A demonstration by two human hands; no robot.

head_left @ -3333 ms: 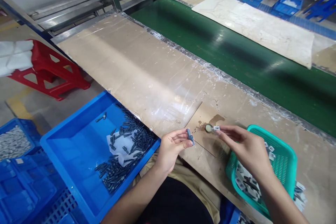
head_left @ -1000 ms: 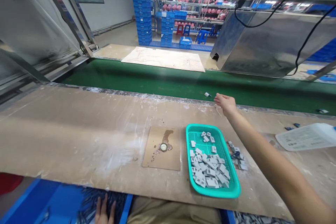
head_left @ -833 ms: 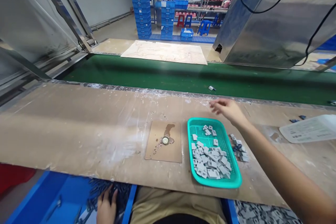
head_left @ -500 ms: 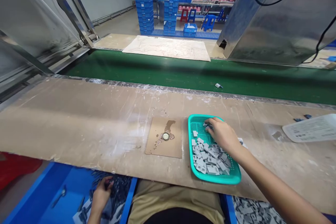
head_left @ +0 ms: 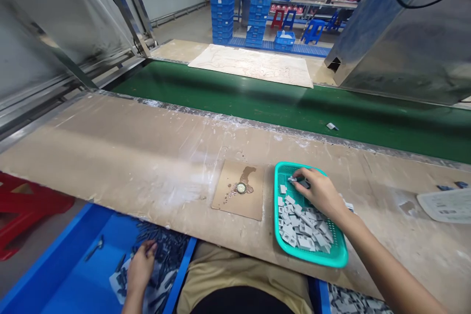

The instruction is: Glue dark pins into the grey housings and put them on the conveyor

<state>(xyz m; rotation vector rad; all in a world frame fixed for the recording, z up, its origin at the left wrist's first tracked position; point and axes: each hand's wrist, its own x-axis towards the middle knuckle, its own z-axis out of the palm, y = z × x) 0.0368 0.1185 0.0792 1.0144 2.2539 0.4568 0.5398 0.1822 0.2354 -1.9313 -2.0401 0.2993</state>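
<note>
1. Two digits of the right hand (head_left: 319, 192), thumb and index finger, stand at a narrow gap inside the far end of the green basket (head_left: 276, 221).
2. Small grey piece (head_left: 292, 179): directly at these fingertips, near the basket's far-left corner. Whether it is gripped cannot be told.
3. Grey pieces (head_left: 304, 228): heaped toward the basket's near edge, apart from the fingertips.
4. Left hand (head_left: 140, 266): at the dark parts (head_left: 171, 245) along the right side of the blue bin (head_left: 83, 277). Fingers are curled close together; whether they hold a part cannot be told.
5. Cardboard sheet (head_left: 253, 209): on the worktable (head_left: 147, 169), left of the basket, bearing a round cap (head_left: 241, 188).
</note>
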